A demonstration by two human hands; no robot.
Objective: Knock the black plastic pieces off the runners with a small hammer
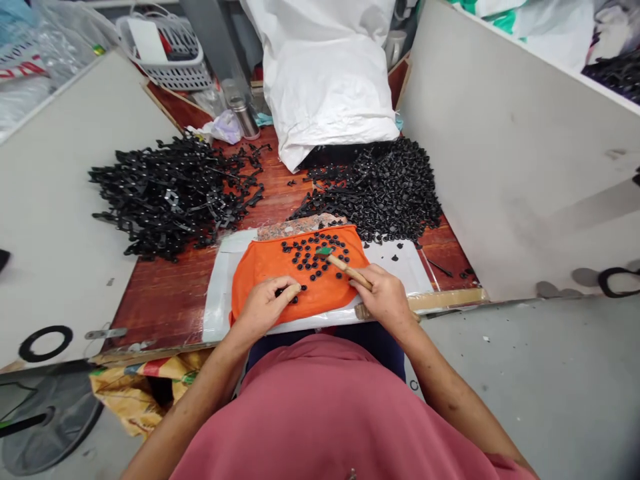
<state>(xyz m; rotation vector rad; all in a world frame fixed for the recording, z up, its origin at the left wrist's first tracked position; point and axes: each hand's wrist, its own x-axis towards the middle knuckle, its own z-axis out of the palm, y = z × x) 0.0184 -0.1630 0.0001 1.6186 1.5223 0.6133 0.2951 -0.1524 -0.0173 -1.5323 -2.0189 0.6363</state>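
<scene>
My right hand [385,297] is wrapped round the wooden handle of a slim tool with a dark green head [324,252]. The tool's head hangs over several small round black plastic pieces [313,257] scattered across an orange cloth [265,263]. On the cloth's near left part, my left hand [267,303] has its thumb and fingers pinched together at a few small black plastic pieces [295,300]; the fingers partly hide them. The cloth lies over a white sheet at the table's front edge.
A tangled heap of black plastic parts [170,193] lies left on the red-brown table [170,293]. Loose black pieces [395,190] are piled at right, below a white sack [330,73]. Pale partitions [500,147] flank the table. A steel flask [244,119] and grey basket [175,73] stand behind.
</scene>
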